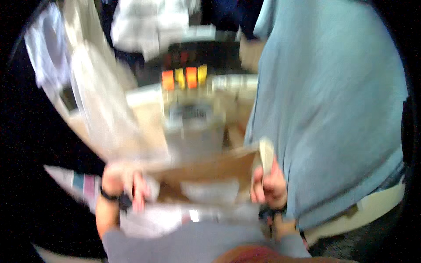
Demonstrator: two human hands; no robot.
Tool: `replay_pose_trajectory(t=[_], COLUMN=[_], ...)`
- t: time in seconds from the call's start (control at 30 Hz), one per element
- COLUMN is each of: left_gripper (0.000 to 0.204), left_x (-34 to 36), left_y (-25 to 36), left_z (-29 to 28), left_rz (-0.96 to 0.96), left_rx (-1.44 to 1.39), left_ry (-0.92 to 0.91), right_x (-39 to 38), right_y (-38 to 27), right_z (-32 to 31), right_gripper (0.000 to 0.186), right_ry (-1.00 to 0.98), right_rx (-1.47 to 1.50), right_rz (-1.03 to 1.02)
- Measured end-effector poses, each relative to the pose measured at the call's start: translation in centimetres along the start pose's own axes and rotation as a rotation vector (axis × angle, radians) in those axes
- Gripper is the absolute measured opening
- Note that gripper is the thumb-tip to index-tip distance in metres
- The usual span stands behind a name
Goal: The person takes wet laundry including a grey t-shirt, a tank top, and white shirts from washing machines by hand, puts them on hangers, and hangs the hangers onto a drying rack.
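Observation:
Between my two hands is a shallow, open brown cardboard box (197,170), smeared by motion. A whitish, flat thing (210,191) shows in it, too blurred to name. My left hand (125,182) grips the box's left end, fingers bent over its edge, with a dark band on the wrist. At the opposite end my right hand (272,186) is closed round the edge, beside a pale upright flap (265,154). Another dark band circles the right wrist.
A large blue-grey garment (337,105) fills the right side, close to my right hand; I cannot tell whether someone wears it. Pale cloth (98,87) drapes at the left. Beyond the box stand a grey bin-like object (193,136) and small orange and yellow pieces (191,78).

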State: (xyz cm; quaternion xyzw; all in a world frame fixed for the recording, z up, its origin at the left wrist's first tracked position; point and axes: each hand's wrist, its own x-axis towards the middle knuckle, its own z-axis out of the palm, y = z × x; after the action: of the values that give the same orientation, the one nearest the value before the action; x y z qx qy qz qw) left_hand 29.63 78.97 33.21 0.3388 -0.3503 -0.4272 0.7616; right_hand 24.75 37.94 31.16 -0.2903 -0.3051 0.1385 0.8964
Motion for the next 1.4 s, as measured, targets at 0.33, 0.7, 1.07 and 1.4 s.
replay_pose_trajectory(t=[0.33, 0.7, 1.07, 1.4], left_gripper=[0.04, 0.061, 0.053, 0.053], left_x=[5.8, 24.0, 29.4, 30.8], left_y=[10.5, 20.0, 14.5, 14.6], left_z=[13.8, 9.3, 15.1, 12.0], left_rz=[0.975, 0.568, 0.535, 0.708], left_rx=[1.053, 0.243, -0.167, -0.162], left_ry=[0.187, -0.623, -0.896, -0.812], right_x=[1.1, -1.2, 1.9, 12.6], right_y=[-4.6, -6.5, -18.3, -20.2], right_z=[13.1, 26.7, 39.8, 38.6], right_gripper=[0.053, 0.058, 0.044, 0.021], right_ry=[0.446, -0.032, 0.018, 0.479], right_rx=[-1.402, -0.644, -1.748, -2.039], right_rz=[-0.794, -1.041, -1.187, -1.067])
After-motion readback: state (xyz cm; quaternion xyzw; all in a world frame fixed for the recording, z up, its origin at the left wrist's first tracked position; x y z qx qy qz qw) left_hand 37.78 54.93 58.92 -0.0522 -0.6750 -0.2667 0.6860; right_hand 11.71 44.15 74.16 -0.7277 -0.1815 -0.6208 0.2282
